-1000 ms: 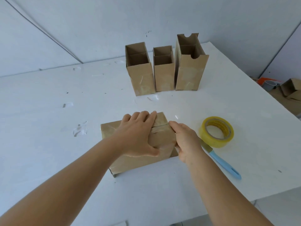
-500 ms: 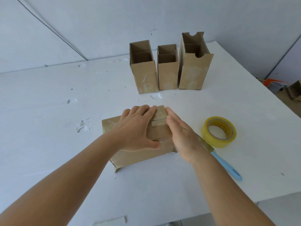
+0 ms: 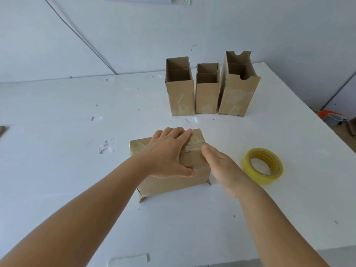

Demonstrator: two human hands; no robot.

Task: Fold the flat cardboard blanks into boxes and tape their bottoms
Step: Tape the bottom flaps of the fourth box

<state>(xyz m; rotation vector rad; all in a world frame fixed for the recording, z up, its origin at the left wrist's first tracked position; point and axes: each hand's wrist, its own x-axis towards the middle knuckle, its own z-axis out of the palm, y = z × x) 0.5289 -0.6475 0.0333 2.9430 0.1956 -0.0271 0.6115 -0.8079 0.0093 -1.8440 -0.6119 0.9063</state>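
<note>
Hands, left hand [image 3: 169, 153] and right hand [image 3: 221, 166], press flat, fingers extended, on light, stiff cardboard box [image 3: 165, 182] at centre frame, best held by its sides.

Soft even daylight, wide-angle edge distortion

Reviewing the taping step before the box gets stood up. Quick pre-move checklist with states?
1. Box lying on its side on the table: ok.
2. Left hand pressing flat on the box: ok.
3. Right hand at the taped end, fingers straight: ok.
4. Tape fully stuck over the bottom seam: cannot tell.
5. Tape roll in reach to the right: ok.
6. Room beside the three standing boxes: ok.
</note>
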